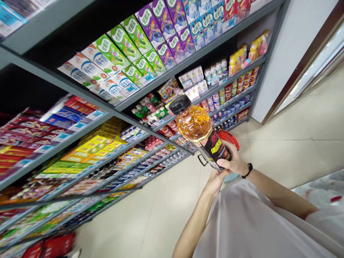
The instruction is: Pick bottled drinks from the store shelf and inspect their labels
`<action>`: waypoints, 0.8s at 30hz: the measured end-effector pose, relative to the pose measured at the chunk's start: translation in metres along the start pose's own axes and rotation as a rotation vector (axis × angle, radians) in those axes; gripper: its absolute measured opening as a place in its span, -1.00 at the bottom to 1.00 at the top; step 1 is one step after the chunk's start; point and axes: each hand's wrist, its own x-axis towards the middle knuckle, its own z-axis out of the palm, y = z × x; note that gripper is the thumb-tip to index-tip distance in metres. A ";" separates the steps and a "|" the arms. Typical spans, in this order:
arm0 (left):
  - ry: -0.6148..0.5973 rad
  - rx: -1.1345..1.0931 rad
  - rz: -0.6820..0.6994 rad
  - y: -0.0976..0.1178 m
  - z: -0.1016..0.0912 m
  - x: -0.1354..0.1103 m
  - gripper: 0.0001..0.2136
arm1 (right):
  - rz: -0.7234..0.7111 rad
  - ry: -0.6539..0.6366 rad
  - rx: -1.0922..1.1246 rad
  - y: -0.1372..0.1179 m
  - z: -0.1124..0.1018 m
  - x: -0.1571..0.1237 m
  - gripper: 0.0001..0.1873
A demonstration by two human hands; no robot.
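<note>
An amber drink bottle (197,129) with a black cap and a black and red label is held up in front of me, tilted to the left. My right hand (234,160) grips its lower, labelled part from the right. My left hand (216,178) supports the bottle's base from below. A black band is on my right wrist. Behind the bottle a red shopping basket (230,137) with a black handle shows partly; what carries it is hidden.
Grey shop shelves (188,66) run along the left, packed with milk cartons (126,46), small bottles, cans and snack packs. Beige floor tiles (290,143) stretch to the right toward a white wall and a door frame (303,68).
</note>
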 end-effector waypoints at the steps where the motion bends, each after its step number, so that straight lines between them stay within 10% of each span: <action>1: -0.017 0.000 0.063 0.002 0.005 0.000 -0.60 | 0.008 0.004 0.002 -0.002 0.001 0.004 -0.22; 15: -0.327 0.229 0.311 0.012 0.043 0.006 -0.37 | -0.208 0.103 0.070 -0.067 0.027 0.074 -0.26; 20: -0.227 0.189 0.403 0.041 0.043 0.027 -0.19 | -0.252 0.087 0.090 -0.073 0.037 0.080 -0.36; 24: -0.223 0.154 0.405 0.015 0.073 0.025 -0.37 | -0.291 0.067 0.104 -0.081 0.044 0.091 -0.38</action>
